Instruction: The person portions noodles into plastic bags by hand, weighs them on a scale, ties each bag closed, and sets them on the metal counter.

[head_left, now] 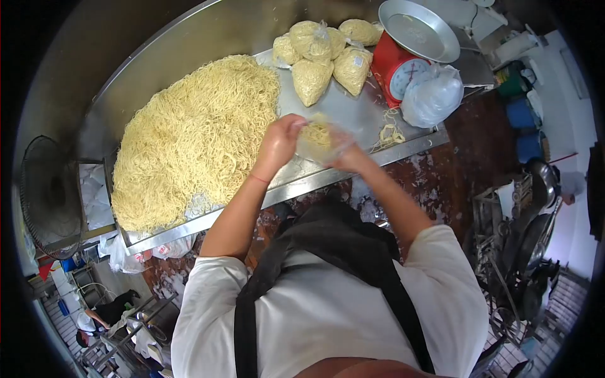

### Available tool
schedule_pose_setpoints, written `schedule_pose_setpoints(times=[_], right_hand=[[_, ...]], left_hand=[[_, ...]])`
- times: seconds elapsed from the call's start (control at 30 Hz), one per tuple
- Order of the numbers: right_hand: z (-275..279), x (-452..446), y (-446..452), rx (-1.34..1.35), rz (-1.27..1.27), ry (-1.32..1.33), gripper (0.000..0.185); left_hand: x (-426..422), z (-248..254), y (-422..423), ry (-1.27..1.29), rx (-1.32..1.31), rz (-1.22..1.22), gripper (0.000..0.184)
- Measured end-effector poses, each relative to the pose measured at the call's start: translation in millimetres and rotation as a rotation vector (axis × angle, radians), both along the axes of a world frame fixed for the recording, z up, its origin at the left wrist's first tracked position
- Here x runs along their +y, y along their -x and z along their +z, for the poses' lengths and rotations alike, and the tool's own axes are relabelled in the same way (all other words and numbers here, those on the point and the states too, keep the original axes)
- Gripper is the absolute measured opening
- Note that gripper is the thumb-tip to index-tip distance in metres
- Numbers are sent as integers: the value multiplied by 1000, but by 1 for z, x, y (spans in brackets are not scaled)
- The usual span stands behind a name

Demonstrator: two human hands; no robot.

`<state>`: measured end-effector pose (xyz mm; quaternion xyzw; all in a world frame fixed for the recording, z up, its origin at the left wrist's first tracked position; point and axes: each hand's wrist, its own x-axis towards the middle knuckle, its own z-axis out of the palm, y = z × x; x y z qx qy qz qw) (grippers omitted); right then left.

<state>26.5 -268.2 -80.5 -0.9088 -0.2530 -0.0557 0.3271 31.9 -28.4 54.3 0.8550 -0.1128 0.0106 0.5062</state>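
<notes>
Holding a thin, clear plastic bag of pale-yellow noodles [317, 137] between the bare left hand [279, 143] and the bare right hand [346, 153], over a shiny, smooth metal bench [353, 112].
The left hand's thumb and fingers pinch the bag's edge; the right is at its opposite side, too blurred to tell how its fingers close. The bag is near the bench's front rim. To its left spreads a broad, loose mound of tangled, stringy noodles [195, 138]; thin stray noodle strands [391, 135] lie to the right. Beyond the hands, plump, rounded clear bags packed with noodles [312, 80] are heaped together. Beside them, a red, boxy scale with a round white dial [384, 66] bears a shallow, round silver pan [421, 33]. Against the scale sits a puffy, crumpled translucent plastic bag [433, 97], its contents unclear.
</notes>
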Motion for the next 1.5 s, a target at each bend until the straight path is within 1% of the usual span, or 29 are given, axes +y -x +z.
schedule_pose_setpoints(times=[0.03, 0.1, 0.13, 0.17, 0.23, 0.3, 0.4, 0.43, 0.5, 0.53, 0.6, 0.63, 0.73, 0.83, 0.93, 1.0, 1.03, 1.07, 1.1, 1.13, 1.17, 1.2, 1.23, 1.3, 1.33, 1.37, 1.43, 1.47, 1.5], right_hand=[[8, 30, -2, 58, 28, -83, 78], [12, 56, -10, 361, -92, -232, 66], [11, 57, -17, 428, -110, -305, 60], [12, 58, -25, 493, -129, -381, 54], [23, 65, -21, 578, -111, -455, 49], [67, 75, -17, 599, -12, -433, 51], [75, 58, -7, 47, -31, -279, 66], [57, 55, -3, 107, -66, -164, 71], [-5, 49, 11, 226, -145, 66, 83], [-14, 59, 9, 174, -210, 76, 85], [-31, 94, 18, 97, -330, 93, 89], [-33, 100, 16, 7, -351, 219, 75], [-9, 104, -2, -78, -280, -161, 55], [-22, 88, -25, 518, -236, -337, 47], [0, 93, -26, 966, -426, -966, 38], [-20, 103, -22, 863, -327, -1066, 39], [-27, 110, -21, 802, -282, -1115, 39], [12, 119, -16, 711, -244, -1043, 38], [75, 127, -6, 620, -212, -959, 36], [124, 125, -2, 393, -99, -784, 37], [155, 121, 1, 169, 5, -597, 39], [165, 117, 0, 97, -7, -515, 36], [174, 114, -3, 25, -21, -436, 33], [188, 101, -20, -30, -39, -266, 27], [185, 93, -25, -2, -44, -174, 24], [179, 87, -29, 33, -46, -84, 21], [152, 85, -34, -158, -123, -112, 11], [145, 88, -31, -250, -158, -127, 7], [155, 95, -21, -290, -275, -52, 11]], left_hand=[[-5, 1, -2, 18, 69, -104, 24], [1, 7, -3, 128, 186, -205, 34], [5, 9, -4, 184, 241, -254, 41], [15, -9, -6, 78, -16, -201, 64], [22, -92, -3, -135, -207, -104, 72], [15, -116, -5, -206, -376, -157, 60], [2, -148, -29, 263, 239, -28, 36], [-14, -144, -30, 595, 346, 203, 19], [-26, -162, -37, 937, 539, 369, 20], [-32, -167, -47, 1105, 629, 443, 21], [-39, -144, -56, 991, 752, 435, 22], [-39, -140, -55, 927, 816, 431, 23], [-26, -124, -55, 928, 715, 206, 37], [6, -93, -8, 886, 372, 236, 51], [32, -102, 39, 793, 784, 490, 57], [23, -109, 42, 768, 1108, 566, 55], [15, -125, 15, 1083, 866, 562, 52], [32, -149, -17, 917, 714, 318, 53], [35, -83, -33, 867, 546, 94, 56], [66, -89, -56, 1303, 510, -57, 59], [72, -37, -62, 1149, 368, 142, 63], [84, -23, -65, 1043, 333, 249, 56], [97, -29, -68, 906, 311, 302, 46], [75, 4, -37, 648, 133, 257, 30], [63, -5, -21, 412, -28, 211, 33], [48, -4, -2, 190, -44, 111, 60], [7, -32, 29, -133, -251, 55, 87], [-10, -42, 38, -112, -208, 2, 105], [-25, -42, 39, -89, -213, -39, 100]])
